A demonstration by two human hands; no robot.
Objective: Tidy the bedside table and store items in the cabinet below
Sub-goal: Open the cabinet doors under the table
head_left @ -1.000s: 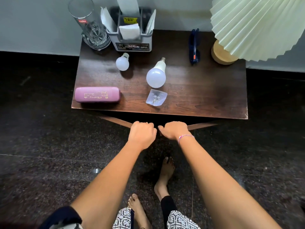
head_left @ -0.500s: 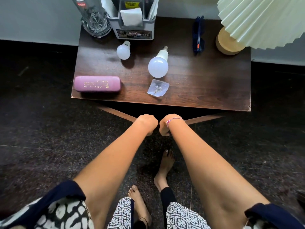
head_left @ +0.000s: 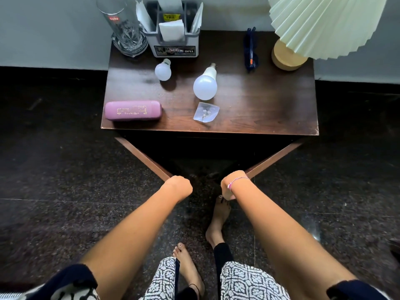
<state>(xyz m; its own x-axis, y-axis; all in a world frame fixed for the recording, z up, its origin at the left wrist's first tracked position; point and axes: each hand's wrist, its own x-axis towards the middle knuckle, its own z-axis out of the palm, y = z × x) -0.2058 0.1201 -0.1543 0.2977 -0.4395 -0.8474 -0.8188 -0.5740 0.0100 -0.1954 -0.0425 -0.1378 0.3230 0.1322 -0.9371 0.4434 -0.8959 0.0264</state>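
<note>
The dark wooden bedside table (head_left: 270,109) carries a pink glasses case (head_left: 133,110), a small white bulb (head_left: 162,71), a larger white bulb (head_left: 205,86), a clear packet of small metal parts (head_left: 205,114) and blue sunglasses (head_left: 250,51). Below the top, the two cabinet doors stand swung outward. My left hand (head_left: 178,187) is curled over the end of the left cabinet door (head_left: 142,158). My right hand (head_left: 230,185) grips the end of the right cabinet door (head_left: 275,158). My fingers are hidden, and the cabinet's inside is dark.
A tall glass (head_left: 124,29) and a grey organiser with papers (head_left: 175,40) stand at the back left. A lamp with a pleated shade (head_left: 324,24) and wooden base (head_left: 285,57) fills the back right corner. My bare feet (head_left: 216,221) rest on the dark floor.
My two hands have moved apart and toward me, and both cabinet doors have swung wider open. Nothing on the tabletop has shifted.
</note>
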